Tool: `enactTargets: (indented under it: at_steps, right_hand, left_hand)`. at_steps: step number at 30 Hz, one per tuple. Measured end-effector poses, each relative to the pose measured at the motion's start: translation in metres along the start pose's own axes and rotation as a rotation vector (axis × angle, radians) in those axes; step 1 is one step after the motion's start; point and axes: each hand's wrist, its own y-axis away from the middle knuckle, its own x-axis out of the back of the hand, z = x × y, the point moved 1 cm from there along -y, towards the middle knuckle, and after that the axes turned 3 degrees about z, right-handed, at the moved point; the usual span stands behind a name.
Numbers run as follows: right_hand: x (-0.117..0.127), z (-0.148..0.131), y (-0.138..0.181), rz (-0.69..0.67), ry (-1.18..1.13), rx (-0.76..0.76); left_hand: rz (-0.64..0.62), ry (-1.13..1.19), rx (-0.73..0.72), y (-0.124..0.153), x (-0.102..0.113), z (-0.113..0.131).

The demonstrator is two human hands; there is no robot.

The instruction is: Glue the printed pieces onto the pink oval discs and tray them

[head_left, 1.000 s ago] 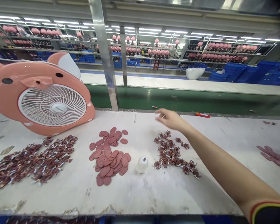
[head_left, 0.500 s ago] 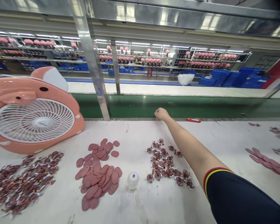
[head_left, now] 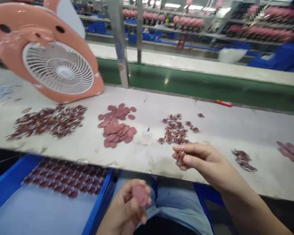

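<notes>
One pink fan (head_left: 56, 49) stands upper left. At lower left, one blue tray (head_left: 9, 179) holds rows of discs. Three heaps of dark small pieces lie on the table: a large one (head_left: 49, 119) at left, a second (head_left: 175, 129) in the centre, a small third (head_left: 243, 158) at right. One pile of pink discs (head_left: 116, 127) and one white bottle (head_left: 146, 137) sit between the first two.

At bottom centre the left hand (head_left: 127, 209) curls its fingers around a single pink disc (head_left: 139, 195). The right hand (head_left: 201, 160) pinches one dark piece (head_left: 180, 156) above the table edge.

The white table (head_left: 222, 130) is scuffed. Behind it runs a green conveyor (head_left: 198, 86), with blurred shelves (head_left: 186, 21) beyond.
</notes>
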Motion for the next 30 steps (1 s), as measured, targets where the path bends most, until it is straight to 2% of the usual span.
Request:
enactTargets:
  at_steps: [4, 9, 17, 30]
  right_hand:
    - [-0.033, -0.004, 0.021, -0.208, 0.006, -0.08]
    - [-0.051, -0.014, 0.022, -0.289, 0.186, 0.098]
    - [-0.056, -0.017, 0.019, -0.349, 0.351, 0.193]
    - [-0.055, -0.024, 0.017, -0.44, 0.482, 0.25]
  left_hand:
    - [-0.088, 0.034, 0.075, 0.006, -0.001, -0.01]
    - [-0.176, 0.034, 0.075, 0.015, 0.001, -0.015]
    - [-0.196, 0.054, 0.101, 0.017, 0.001, -0.015]
    - [-0.196, 0.039, 0.134, 0.013, 0.001, -0.019]
